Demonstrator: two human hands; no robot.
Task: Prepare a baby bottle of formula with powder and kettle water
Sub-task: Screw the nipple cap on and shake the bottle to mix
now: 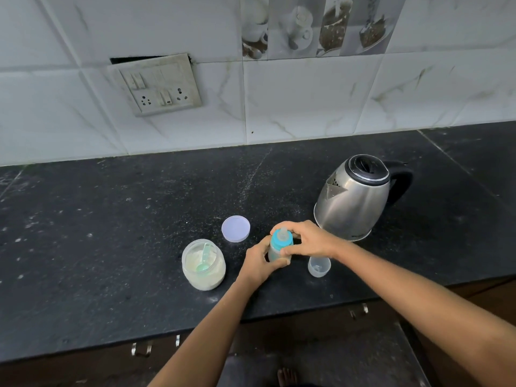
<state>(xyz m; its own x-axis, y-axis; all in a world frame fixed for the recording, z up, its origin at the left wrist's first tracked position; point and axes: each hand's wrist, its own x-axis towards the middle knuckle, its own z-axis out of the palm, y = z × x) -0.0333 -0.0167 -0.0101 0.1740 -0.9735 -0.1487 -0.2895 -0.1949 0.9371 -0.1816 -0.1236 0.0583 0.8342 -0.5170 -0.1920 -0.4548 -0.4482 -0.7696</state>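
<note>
A baby bottle (pixel 276 251) with a blue collar and clear teat (pixel 282 238) stands upright on the black counter (pixel 111 247). My left hand (pixel 258 261) grips the bottle's body from the left. My right hand (pixel 307 240) curls round the blue collar from the right. An open jar of formula powder (pixel 203 265) with a green scoop (pixel 203 261) inside sits to the left of the bottle. The jar's round lid (pixel 236 228) lies flat behind it. A steel kettle (pixel 354 196) with a black handle stands at the back right.
A small clear bottle cap (pixel 319 266) lies on the counter under my right wrist. The counter's front edge runs just behind my forearms, with cupboard handles (pixel 142 349) below. A tiled wall with a socket plate (pixel 159 85) rises behind the counter.
</note>
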